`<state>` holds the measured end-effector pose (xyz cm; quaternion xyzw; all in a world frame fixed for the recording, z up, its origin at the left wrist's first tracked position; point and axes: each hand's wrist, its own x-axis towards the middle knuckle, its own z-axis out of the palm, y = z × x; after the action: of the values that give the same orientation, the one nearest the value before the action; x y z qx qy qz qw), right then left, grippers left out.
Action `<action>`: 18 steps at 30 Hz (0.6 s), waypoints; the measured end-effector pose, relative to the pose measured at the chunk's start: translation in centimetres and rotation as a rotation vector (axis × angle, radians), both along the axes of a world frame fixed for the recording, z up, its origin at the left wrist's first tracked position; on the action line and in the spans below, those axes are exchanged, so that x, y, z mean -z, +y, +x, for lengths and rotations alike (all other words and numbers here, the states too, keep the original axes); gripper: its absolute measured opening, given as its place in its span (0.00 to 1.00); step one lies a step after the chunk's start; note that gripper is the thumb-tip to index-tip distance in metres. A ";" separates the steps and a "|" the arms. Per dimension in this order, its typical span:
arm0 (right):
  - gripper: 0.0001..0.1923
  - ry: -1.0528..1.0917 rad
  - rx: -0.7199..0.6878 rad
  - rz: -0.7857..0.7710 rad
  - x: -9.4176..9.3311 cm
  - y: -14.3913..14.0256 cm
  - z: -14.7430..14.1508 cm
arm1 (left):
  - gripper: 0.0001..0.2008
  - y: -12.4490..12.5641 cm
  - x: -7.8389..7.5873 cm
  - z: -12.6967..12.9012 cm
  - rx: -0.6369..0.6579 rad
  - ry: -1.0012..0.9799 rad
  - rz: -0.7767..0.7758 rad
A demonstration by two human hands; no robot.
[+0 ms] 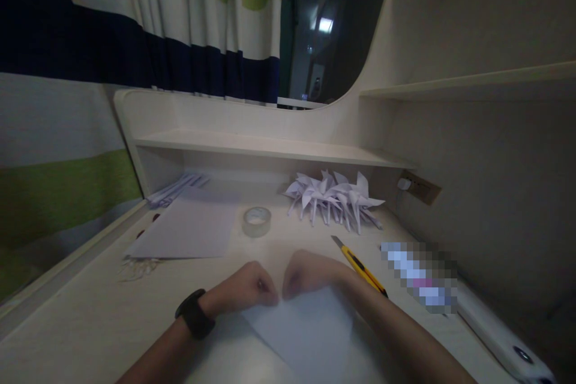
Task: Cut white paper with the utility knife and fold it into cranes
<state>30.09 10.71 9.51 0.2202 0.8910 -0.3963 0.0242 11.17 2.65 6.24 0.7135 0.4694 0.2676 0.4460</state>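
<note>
A white sheet of paper [310, 333] lies on the desk in front of me, turned at an angle. Fingers curled, my left hand [252, 287] pinches the sheet's far edge; a black watch is on that wrist. Right beside it, my right hand [310, 275] is closed on the same far edge and slightly blurred. The fingertips of both hands are mostly hidden behind the knuckles. A yellow utility knife [360, 265] with its blade out rests just beyond my right forearm. Past my hands stands a roll of clear tape [256, 222].
Several folded paper pinwheels [333, 195] are heaped at the back. A stack of white paper [189, 225] sits at the left, with rolled paper sticks [177, 188] behind it. A blurred-out object [418, 279] and a long white device [499, 336] line the right side. A low shelf [270, 147] overhangs the back.
</note>
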 end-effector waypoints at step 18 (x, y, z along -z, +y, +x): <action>0.12 -0.027 0.167 -0.301 1.3 2.0 6.4 | 0.06 -0.2 0.2 -1.4 -0.004 -0.021 -0.060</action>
<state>36.54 12.74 8.21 0.2928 0.7997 -0.5230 0.0356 9.78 2.41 6.07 0.6960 0.4740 0.2620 0.4714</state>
